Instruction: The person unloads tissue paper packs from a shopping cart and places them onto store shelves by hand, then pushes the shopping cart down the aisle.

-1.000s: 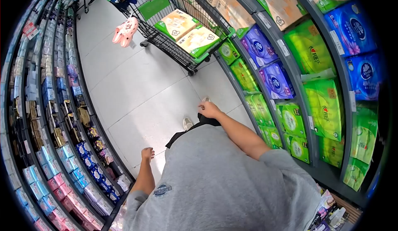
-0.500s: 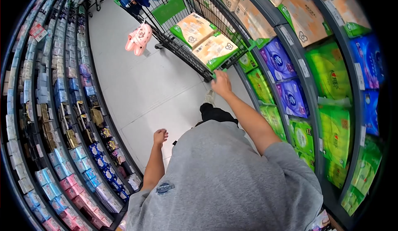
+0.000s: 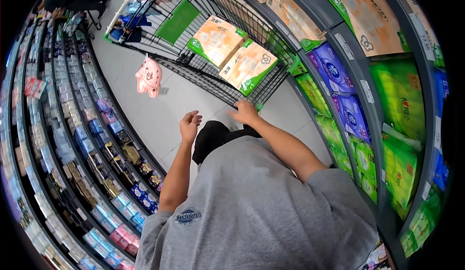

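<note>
A black wire shopping cart with a green panel stands in front of me. Two orange-and-white tissue packs with green corners lie in it, one to the left and one to the right. Pink clogs hang on the cart's outer left side. My right hand is at the near edge of the cart; its fingers are partly smeared and whether they grip the frame is unclear. My left hand is raised over the floor, fingers apart and slightly curled, holding nothing.
Shelves with tissue packs, green and purple, run along the right. Another shelf full of small packets lines the left. At the upper left a person in dark clothes bends beside another cart. Grey floor tiles show between.
The cart is nearer and fills more of the view. My left hand has risen toward it, and my right hand stays by its near edge. The person at the upper left shows more fully.
</note>
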### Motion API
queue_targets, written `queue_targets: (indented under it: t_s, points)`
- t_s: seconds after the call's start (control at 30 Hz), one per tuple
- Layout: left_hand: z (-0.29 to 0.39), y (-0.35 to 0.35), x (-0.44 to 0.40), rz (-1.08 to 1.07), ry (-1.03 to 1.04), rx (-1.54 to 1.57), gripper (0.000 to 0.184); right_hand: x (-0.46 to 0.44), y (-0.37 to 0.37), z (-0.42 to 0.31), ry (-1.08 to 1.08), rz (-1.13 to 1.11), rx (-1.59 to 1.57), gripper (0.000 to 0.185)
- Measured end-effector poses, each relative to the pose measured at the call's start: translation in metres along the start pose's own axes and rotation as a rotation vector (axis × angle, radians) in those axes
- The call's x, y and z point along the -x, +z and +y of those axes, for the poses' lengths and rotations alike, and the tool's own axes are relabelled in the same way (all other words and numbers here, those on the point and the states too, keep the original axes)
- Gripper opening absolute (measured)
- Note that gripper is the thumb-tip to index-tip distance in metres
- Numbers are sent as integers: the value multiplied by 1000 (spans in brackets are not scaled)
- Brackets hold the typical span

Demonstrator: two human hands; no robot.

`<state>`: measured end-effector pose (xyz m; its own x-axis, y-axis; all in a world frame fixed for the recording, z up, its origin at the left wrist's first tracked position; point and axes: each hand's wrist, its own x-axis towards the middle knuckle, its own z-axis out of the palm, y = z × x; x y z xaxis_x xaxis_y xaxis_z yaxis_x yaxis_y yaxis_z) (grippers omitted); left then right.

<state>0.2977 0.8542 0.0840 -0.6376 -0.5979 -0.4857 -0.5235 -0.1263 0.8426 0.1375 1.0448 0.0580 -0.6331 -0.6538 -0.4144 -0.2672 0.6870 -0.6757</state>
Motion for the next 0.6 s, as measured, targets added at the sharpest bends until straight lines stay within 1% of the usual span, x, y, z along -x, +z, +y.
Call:
queue_targets:
  t_s: [0.03, 0.1, 0.17, 0.2, 0.23, 0.27, 0.3, 0.37, 0.4, 0.43, 0.5, 0.57, 0.6]
  points:
    - [17, 7, -11, -13, -5, -13, 24, -5, -1, -3, 46, -41, -20, 47]
    - [49, 22, -36, -85, 127, -70, 22, -21, -5, -3, 64, -38, -69, 50]
    - [69, 33, -68, -148, 154, -85, 21, -36, -15, -13, 299, -177, -137, 54]
    - [74, 38, -87, -201, 172, -111, 21, -45, -11, -9, 348, -157, -189, 55]
    - [78, 44, -108, -256, 189, -136, 21, -55, -3, 0, 380, -74, -213, 49]
    - [83, 51, -129, -307, 134, -174, 21, -65, 9, 12, 406, 30, -297, 44]
    - [88, 59, -150, -362, 159, -229, 20, -74, 20, 25, 438, 142, -380, 40]
    - [72, 73, -201, -484, 138, -331, 21, -97, 29, 53, 591, 226, -422, 35]
    - [62, 81, -226, -527, 214, -477, 24, -107, 32, 71, 669, 207, -366, 43]
    - [67, 90, -251, -628, 160, -597, 31, -113, 29, 76, 686, 346, -421, 48]
    - [40, 108, -300, -692, 247, -722, 38, -130, 23, 88, 878, 302, -535, 54]
    - [-9, 129, -358, -846, 279, -841, 49, -145, 61, 126, 865, 498, -680, 58]
    - [5, 141, -371, -937, 280, -896, 54, -150, 35, 114, 844, 431, -810, 77]
